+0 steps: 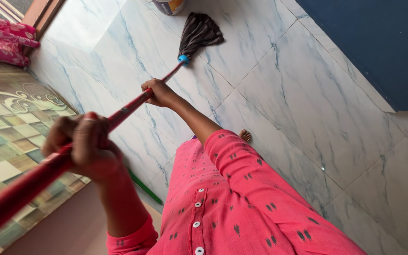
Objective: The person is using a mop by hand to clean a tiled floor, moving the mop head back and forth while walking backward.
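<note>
Floor: white marble-pattern tiles, blue veining. Patterned mat at left. Pink cushions upper left. Bucket at top edge. Blue wall upper right.

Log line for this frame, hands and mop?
left hand: grips upper red mop handle | right hand: grips handle lower | mop head: on marble floor

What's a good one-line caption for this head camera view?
Both hands, left hand and right hand, grip a red mop on marbled floor tiles.
</note>
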